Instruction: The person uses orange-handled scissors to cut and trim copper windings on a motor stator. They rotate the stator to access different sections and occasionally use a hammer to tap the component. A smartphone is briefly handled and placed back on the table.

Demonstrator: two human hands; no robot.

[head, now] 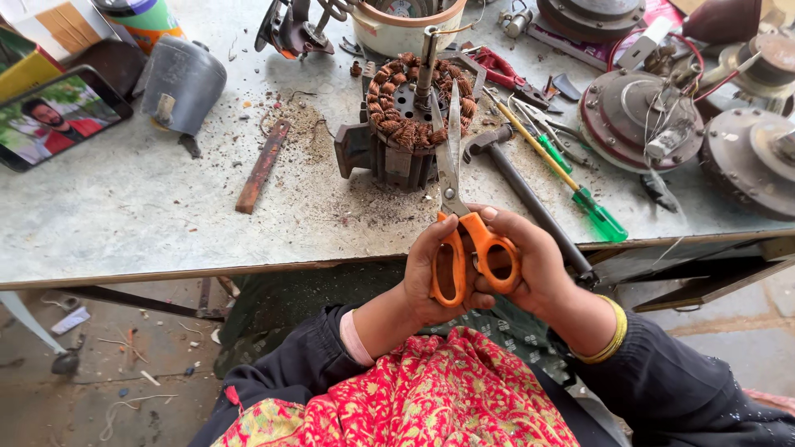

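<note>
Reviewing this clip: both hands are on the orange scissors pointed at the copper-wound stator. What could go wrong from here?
1. The scissors have their blades slightly parted, tips over the stator's copper windings; a slip could nick wire that was not aimed at.
2. The left hand and right hand crowd the handles, so fingers might get pinched.
3. The hammer lies close to the right hand and overhangs the bench edge; a nudge could knock it off.

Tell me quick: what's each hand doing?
Left hand: closed on one orange handle loop of the scissors.
Right hand: closed on the other handle loop.
</note>
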